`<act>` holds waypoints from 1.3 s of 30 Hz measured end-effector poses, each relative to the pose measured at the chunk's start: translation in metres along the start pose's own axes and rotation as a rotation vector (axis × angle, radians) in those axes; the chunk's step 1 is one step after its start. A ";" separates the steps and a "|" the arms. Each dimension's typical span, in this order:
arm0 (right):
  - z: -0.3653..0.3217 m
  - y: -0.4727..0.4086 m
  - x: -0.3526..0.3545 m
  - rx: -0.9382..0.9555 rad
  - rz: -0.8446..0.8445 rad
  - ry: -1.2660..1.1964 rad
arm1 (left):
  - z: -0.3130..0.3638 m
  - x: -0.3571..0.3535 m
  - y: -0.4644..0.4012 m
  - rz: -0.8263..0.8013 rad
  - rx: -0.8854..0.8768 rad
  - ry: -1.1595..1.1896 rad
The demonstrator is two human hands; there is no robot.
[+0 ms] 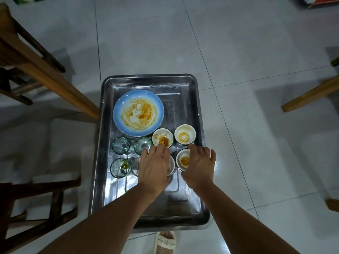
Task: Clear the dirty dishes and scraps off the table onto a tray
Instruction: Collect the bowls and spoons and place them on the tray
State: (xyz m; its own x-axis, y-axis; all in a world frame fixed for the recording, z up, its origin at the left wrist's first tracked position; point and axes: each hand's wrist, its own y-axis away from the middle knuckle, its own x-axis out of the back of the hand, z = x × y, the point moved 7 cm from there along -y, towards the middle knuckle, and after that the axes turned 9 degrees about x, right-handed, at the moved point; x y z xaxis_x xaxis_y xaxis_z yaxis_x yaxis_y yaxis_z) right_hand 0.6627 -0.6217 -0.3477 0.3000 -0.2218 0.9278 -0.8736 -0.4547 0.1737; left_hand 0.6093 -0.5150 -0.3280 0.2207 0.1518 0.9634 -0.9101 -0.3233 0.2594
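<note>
A steel tray [183, 103] sits low over the tiled floor. On it are a blue plate [138, 112] smeared with orange sauce, two stained small bowls [162, 138] [185, 134] and three clear glasses [121, 145] [143, 144] [119, 167]. My left hand [156, 165] lies with spread fingers over a white bowl [172, 165], mostly hiding it, beside a ribbed glass [135, 165]. My right hand [199, 167] grips a third stained bowl [183, 159], with the index finger at its far rim and the thumb at its near rim.
A wooden table leg and frame [45, 70] slant along the tray's left side. A dark wooden stool [45, 198] stands at the lower left. Another wooden leg [311, 96] is at the right. My sandalled foot [165, 241] is just below the tray.
</note>
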 end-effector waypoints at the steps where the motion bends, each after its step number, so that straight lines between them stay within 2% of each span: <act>1: -0.001 0.000 0.000 0.004 -0.006 0.005 | -0.001 -0.003 0.001 -0.017 0.005 -0.020; 5: -0.001 0.003 0.000 0.001 -0.002 0.056 | 0.000 -0.001 0.002 -0.031 0.012 -0.039; 13: -0.004 0.011 0.001 0.014 -0.167 -0.057 | 0.002 0.004 0.006 -0.074 0.003 -0.074; 20: -0.022 0.028 0.034 0.002 -0.236 -0.089 | -0.016 0.052 0.021 -0.004 0.060 -0.032; 24: -0.050 0.038 0.074 0.057 -0.234 -0.083 | -0.037 0.087 0.039 -0.043 0.141 -0.008; 30: -0.101 0.055 0.138 0.143 -0.192 -0.122 | -0.071 0.139 0.077 -0.166 0.247 0.216; 33: -0.136 0.063 0.168 0.209 -0.164 -0.117 | -0.089 0.176 0.098 -0.163 0.288 0.260; 39: -0.196 0.078 0.204 0.255 -0.209 -0.104 | -0.125 0.240 0.137 -0.083 0.347 0.280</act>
State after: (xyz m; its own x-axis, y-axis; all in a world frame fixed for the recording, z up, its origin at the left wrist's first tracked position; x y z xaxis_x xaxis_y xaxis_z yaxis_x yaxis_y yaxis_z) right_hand 0.5808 -0.5334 -0.0798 0.5111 -0.1819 0.8400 -0.6690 -0.6978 0.2560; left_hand 0.4940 -0.4055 -0.0696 0.1412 0.4216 0.8957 -0.7112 -0.5862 0.3880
